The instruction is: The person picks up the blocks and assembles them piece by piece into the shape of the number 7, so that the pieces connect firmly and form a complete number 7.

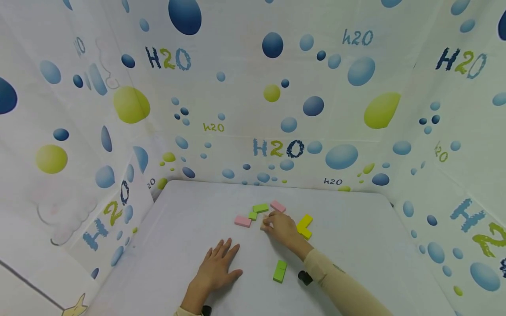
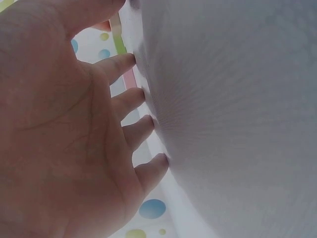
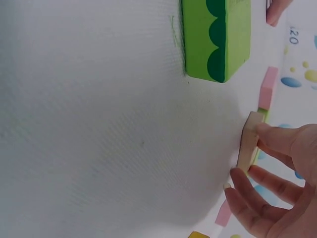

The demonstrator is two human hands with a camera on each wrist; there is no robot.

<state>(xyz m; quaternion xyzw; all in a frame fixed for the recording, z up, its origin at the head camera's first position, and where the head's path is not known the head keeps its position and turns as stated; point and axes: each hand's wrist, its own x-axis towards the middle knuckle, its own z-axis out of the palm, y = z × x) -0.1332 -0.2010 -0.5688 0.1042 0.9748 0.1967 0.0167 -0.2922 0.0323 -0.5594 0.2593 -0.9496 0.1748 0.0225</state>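
Observation:
My right hand (image 1: 283, 227) pinches a pale wooden block (image 3: 249, 139) between thumb and fingers, low over the white tabletop. Part of that block is hidden by the hand in the head view. Just beyond it lie a green block (image 1: 260, 208), a small green block (image 1: 252, 216) and a pink block (image 1: 278, 206). A second pink block (image 1: 242, 221) sits to the left of these. Spread out on the table nearer the body is my left hand (image 1: 215, 268), its fingertips touching the white surface and nothing held in it.
Yellow blocks (image 1: 303, 227) form an angled shape right of the right hand. Closer to me lies a green piece (image 1: 280, 271) with dark green scallops in the right wrist view. A patterned curtain (image 1: 237, 87) surrounds the white table (image 1: 178, 210) at the back and sides.

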